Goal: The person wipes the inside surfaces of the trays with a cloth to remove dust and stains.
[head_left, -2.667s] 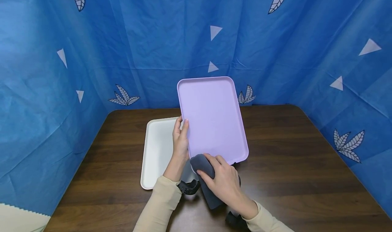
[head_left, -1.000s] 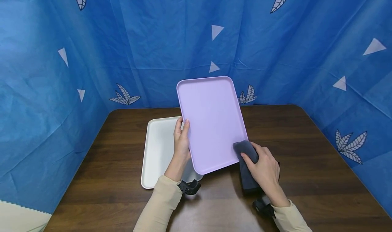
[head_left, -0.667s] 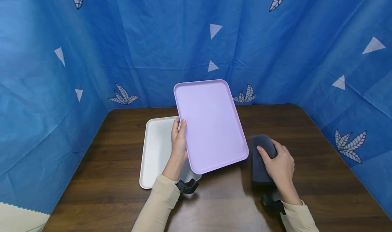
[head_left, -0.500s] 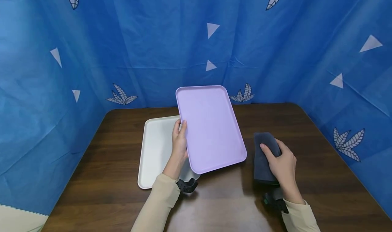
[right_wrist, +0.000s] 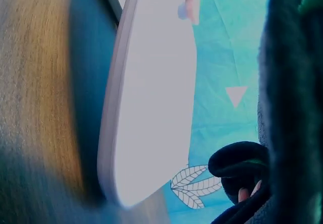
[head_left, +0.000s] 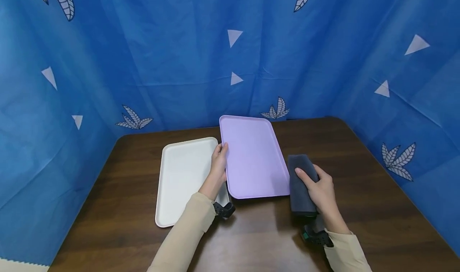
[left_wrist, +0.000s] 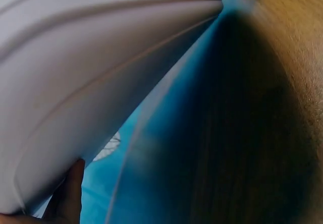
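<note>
In the head view my left hand (head_left: 217, 166) grips the left edge of a light purple rectangular tray (head_left: 253, 156), thumb over the rim. The tray is held tilted, its inner face toward me, and shadow falls on the tabletop under it. From the left wrist the tray's underside (left_wrist: 96, 67) shows, with a finger (left_wrist: 73, 188) against it. My right hand (head_left: 322, 190) holds a folded dark grey cloth (head_left: 300, 194) just right of the tray's lower right corner. That cloth (right_wrist: 298, 113) fills the right side of the right wrist view, with fingertips peeking out of its folds.
A white rectangular tray (head_left: 179, 180) lies on the brown wooden table (head_left: 359, 176), partly behind my left hand and the purple tray. Blue patterned curtain (head_left: 172, 64) hangs around the back and sides. Each wrist wears a black strapped device (head_left: 224, 210).
The cloth in my right hand has gone from the purple tray's lower left corner, across to its lower right, and off to the right. My left hand has lowered the purple tray.
</note>
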{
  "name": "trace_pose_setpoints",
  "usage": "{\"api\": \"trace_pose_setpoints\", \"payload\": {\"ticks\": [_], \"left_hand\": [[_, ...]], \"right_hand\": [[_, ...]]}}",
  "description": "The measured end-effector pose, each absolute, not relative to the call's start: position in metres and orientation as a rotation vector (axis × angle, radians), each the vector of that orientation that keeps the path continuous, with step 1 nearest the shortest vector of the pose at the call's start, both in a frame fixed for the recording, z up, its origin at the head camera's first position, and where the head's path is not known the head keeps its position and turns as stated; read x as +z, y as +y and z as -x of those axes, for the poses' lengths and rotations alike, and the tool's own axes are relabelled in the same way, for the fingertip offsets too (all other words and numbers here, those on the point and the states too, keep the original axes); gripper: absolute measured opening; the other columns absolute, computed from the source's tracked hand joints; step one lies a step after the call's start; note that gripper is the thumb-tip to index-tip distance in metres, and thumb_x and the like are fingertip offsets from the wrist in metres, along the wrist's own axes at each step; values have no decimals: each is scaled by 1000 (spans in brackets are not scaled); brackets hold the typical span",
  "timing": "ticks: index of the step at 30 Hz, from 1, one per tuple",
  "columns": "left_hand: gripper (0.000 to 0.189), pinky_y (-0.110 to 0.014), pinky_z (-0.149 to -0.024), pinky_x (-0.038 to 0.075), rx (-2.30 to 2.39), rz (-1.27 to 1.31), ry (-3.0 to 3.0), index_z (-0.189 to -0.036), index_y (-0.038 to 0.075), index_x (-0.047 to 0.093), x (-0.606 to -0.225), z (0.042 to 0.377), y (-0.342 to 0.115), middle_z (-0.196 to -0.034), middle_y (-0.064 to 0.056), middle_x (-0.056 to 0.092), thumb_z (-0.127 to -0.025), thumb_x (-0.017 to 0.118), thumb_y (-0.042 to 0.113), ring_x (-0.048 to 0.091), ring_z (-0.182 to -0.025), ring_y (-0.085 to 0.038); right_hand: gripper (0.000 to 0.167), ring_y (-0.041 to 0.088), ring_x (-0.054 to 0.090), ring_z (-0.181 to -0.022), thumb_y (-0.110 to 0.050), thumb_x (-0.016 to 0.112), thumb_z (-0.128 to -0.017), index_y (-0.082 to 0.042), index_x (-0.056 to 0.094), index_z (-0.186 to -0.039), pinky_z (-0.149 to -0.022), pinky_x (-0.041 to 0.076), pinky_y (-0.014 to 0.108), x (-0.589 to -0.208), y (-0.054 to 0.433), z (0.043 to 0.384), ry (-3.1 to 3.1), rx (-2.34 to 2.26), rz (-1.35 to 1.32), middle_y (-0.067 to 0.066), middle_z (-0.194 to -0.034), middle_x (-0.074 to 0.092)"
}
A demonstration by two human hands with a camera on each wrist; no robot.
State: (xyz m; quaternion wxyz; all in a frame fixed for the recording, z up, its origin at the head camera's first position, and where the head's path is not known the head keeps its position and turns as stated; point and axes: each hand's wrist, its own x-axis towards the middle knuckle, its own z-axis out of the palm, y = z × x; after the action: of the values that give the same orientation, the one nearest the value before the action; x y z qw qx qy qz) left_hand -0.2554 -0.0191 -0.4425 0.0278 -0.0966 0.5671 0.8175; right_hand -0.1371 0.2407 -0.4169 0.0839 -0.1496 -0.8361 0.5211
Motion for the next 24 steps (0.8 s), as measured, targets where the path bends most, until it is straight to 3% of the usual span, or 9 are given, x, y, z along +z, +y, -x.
{"api": "trace_pose_setpoints", "payload": {"ticks": [14,18,21,24], "left_hand": [[39,-28,-77,46,2378,370,1861,-132,0,46,-471,269,3,-105,-9,55,-106,38,27,54,-90,-17],[43,-38,-95,46,2336,400,1958,-136,-5,45,-472,270,7,-122,-20,54,-104,41,24,54,-106,-26],[50,-46,-114,35,2329,368,2004,-143,-8,36,-472,271,6,-143,-27,43,-103,44,20,44,-131,-35],[55,-48,-120,23,2353,297,2018,-147,-10,27,-470,269,2,-153,-29,30,-102,44,15,30,-143,-39]], "right_hand": [[61,13,62,-75,-49,65,-91,-10,54,-136,-66,52,29,-424,241,139,-2524,1654,437,22,-116,62],[62,17,63,-80,-51,64,-91,-10,54,-135,-68,51,30,-425,242,140,-2538,1639,435,21,-118,62],[63,20,64,-82,-51,64,-90,-10,53,-137,-68,51,29,-426,242,139,-2555,1636,440,22,-119,62],[64,20,64,-82,-51,65,-90,-10,52,-138,-68,51,29,-426,240,138,-2565,1638,439,22,-119,62]]}}
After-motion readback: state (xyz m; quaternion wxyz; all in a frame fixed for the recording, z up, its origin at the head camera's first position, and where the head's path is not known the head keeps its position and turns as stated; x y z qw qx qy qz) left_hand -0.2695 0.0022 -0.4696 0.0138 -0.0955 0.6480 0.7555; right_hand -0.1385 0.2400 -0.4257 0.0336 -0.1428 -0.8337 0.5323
